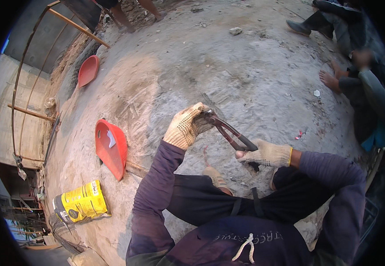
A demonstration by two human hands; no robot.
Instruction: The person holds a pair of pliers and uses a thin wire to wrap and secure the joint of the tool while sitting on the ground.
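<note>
Both of my hands wear cream knitted gloves with dark dots, and they meet at one tool. A pair of pincers [226,128] with long dark-red handles slants between them over the ground. My right hand [270,154] is closed round the lower handle ends, and the handles stand somewhat apart. Up at the jaws, my left hand [185,127] has its fingers curled and pressed together. Whether those fingers grip the jaws themselves or a small piece in them is hidden. The ground below is grey and dusty.
To the left lies a red scoop-shaped pan [115,153] with a white scrap in it; another red pan [88,71] is farther off. A yellow and black bag [85,201] lies nearer. People sit at the far right, with bare feet [329,81]. A wooden frame [77,27] leans at the left.
</note>
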